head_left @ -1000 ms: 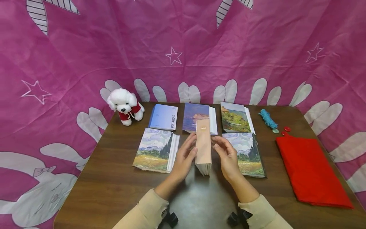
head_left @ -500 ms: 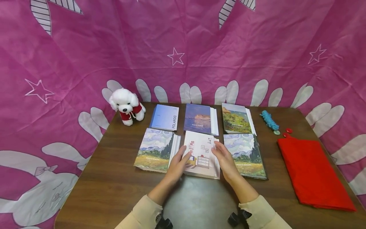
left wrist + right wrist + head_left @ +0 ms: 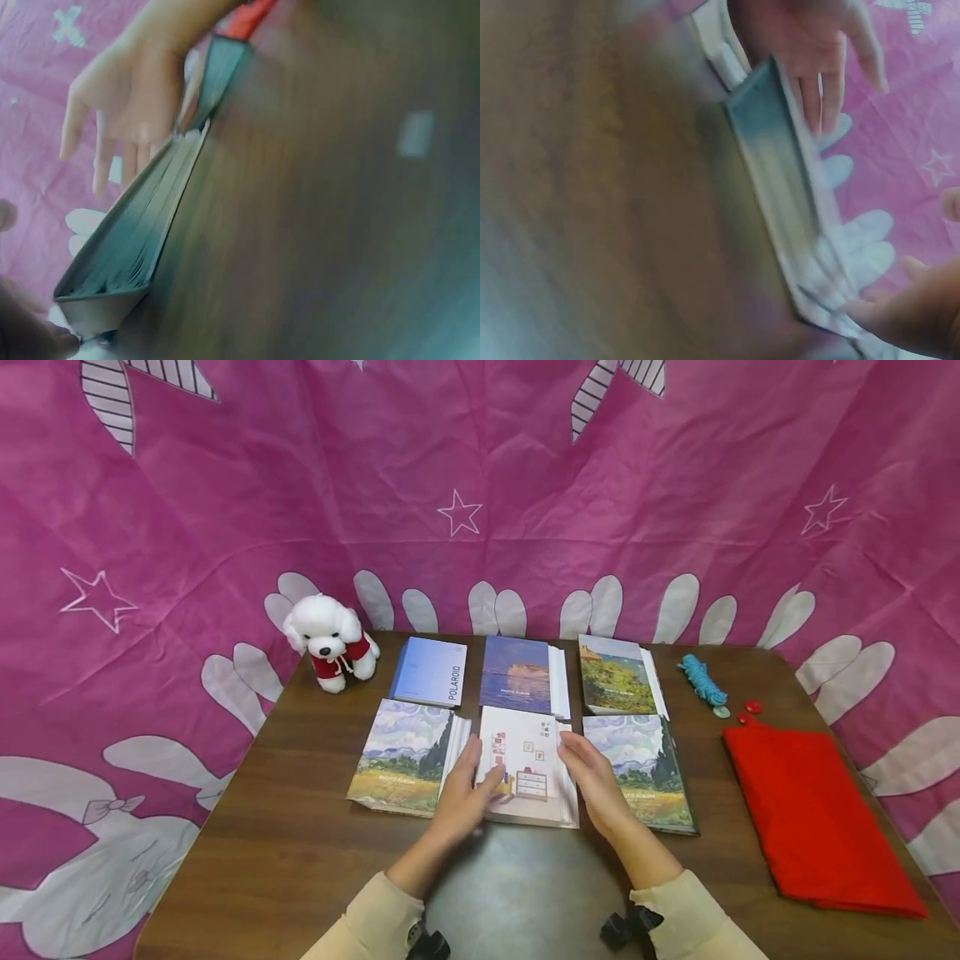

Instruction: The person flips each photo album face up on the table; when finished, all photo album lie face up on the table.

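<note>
In the head view a photo album [image 3: 525, 806] with a white cover and a drawn room scene lies flat, front and centre. My left hand [image 3: 461, 797] is at its left edge, the thumb over the cover. Along the right edge is my right hand [image 3: 596, 781], fingers fairly straight and beside the pages. The left wrist view shows the album's page block [image 3: 142, 217] low on the table, with the straight-fingered right hand [image 3: 139, 94] beyond. From the right wrist view, the album [image 3: 784, 195] sits between both hands, the left hand [image 3: 799, 52] also with extended fingers.
Flanking it are two landscape-cover albums, left [image 3: 405, 756] and right [image 3: 645, 772]. Behind stand a blue Polaroid album [image 3: 430, 670], a sea-scene album [image 3: 516, 675] and a garden-scene album [image 3: 617, 677]. A plush dog [image 3: 326, 635], blue cord [image 3: 702, 680] and red cloth [image 3: 817, 818] lie around.
A second ago the album stood upright, its spine facing me. It has tipped down flat, cover up, between the hands. Since half a second ago the hands have barely shifted.
</note>
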Demonstrator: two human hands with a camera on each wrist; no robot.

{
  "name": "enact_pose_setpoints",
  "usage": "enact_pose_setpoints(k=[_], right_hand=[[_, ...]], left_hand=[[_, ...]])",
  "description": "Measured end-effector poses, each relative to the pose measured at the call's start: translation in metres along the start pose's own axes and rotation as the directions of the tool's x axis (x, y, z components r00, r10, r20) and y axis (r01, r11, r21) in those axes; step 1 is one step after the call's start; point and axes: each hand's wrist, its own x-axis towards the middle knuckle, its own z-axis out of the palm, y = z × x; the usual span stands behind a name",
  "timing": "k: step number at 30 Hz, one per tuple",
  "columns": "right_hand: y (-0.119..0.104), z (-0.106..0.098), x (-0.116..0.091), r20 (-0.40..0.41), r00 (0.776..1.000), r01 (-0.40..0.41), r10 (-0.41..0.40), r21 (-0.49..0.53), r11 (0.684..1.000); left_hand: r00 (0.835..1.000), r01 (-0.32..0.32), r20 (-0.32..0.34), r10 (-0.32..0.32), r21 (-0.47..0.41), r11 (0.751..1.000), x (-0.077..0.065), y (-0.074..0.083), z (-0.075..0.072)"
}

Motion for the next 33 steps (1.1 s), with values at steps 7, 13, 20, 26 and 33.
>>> enact_pose_setpoints(k=[7,13,20,26,33], right_hand=[[-0.025,-0.036,0.001,-0.056,0.991,0.127,-0.124,0.067,0.99],[-0.036,-0.066,-0.006,-0.105,0.98,0.175,-0.171,0.028,0.984],[-0.03,-0.096,-0.015,-0.15,0.963,0.182,-0.224,-0.251,0.951],[-0.026,-0.129,-0.021,-0.217,0.955,0.108,-0.2,-0.372,0.922],[-0.015,-0.146,-0.021,-0.255,0.967,-0.03,-0.017,-0.182,0.983]], left_hand=[[0.979,-0.203,0.061,0.195,0.171,0.964,0.018,0.019,-0.001],[0.981,-0.158,0.121,0.151,0.054,0.986,0.032,0.035,0.023],[0.99,-0.044,0.129,0.058,-0.107,0.993,0.036,0.043,0.063],[0.988,-0.028,0.148,0.053,-0.168,0.985,0.024,0.045,0.097],[0.989,-0.021,0.143,0.047,-0.176,0.984,0.016,0.048,0.12]])
